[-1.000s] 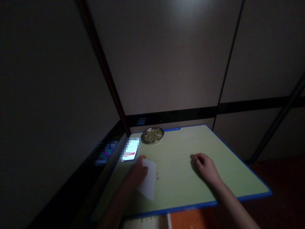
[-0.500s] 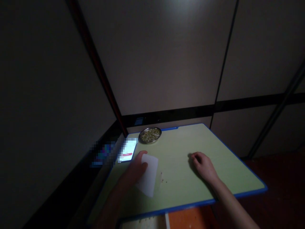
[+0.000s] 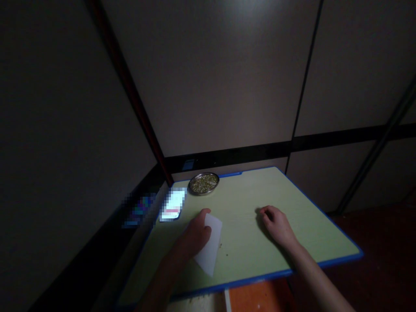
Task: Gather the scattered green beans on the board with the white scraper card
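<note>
My left hand (image 3: pixel 197 236) is closed round the upper left edge of a folded-looking sheet of white paper (image 3: pixel 212 247). The paper is tilted, its lower edge low over the table. Beside its right edge lie a few tiny dark bits (image 3: pixel 226 255). On the right side of the table rests my right hand (image 3: pixel 277 225), its fingers loosely curled in with nothing seen in them. A round metal dish (image 3: pixel 191 190) at the back left holds many small greenish and pale pieces, like seeds or sprouts.
The light green table (image 3: pixel 253 186) has a blue rim. A phone (image 3: pixel 174 203) with a lit screen lies at its left edge. Below the front edge show an orange compartment (image 3: pixel 260 297) and a pale one (image 3: pixel 198 303) with specks. Wall panels (image 3: pixel 221 86) stand behind.
My left hand has moved right and slightly toward me with the paper, now closer to the tiny bits, partly covering where some lay. My right hand has stayed in place.
</note>
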`<state>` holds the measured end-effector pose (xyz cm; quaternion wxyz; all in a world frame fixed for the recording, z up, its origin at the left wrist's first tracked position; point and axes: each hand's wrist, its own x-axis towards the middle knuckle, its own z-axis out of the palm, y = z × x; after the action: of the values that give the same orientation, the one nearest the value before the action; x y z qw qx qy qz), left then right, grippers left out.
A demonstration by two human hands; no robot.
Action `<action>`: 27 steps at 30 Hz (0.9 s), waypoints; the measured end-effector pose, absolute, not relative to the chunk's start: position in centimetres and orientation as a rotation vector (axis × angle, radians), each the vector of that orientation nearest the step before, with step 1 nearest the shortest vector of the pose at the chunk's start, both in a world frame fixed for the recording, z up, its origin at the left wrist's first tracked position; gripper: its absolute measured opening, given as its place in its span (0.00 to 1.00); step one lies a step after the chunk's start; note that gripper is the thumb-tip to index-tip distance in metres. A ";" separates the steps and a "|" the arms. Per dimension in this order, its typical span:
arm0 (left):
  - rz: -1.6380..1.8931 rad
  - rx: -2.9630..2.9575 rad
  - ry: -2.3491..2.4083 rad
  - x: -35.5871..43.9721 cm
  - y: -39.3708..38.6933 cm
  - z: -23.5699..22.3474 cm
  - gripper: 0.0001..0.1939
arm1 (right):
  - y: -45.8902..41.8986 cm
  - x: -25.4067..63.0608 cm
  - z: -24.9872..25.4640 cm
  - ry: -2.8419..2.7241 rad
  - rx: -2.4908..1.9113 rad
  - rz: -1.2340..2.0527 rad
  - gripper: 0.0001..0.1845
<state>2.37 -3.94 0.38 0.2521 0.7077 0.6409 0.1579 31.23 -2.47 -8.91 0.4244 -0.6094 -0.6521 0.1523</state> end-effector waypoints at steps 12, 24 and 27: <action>0.435 1.929 1.715 2.6 -3.9 0.3 0.30 | -2.8 31.0 -8.4 -1.643 -1.539 0.365 0.12; 0.471 1.937 1.694 2.1 -3.4 -0.5 0.30 | -2.6 31.1 -8.7 -1.650 -1.538 0.358 0.11; 0.481 1.930 1.709 1.8 -3.3 -0.2 0.29 | -2.7 31.1 -8.5 -1.653 -1.537 0.355 0.11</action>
<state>1.80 -3.27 -0.20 0.2567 0.7114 0.6297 0.1774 31.14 -2.70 -8.55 0.4154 -0.6117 -0.6582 0.1414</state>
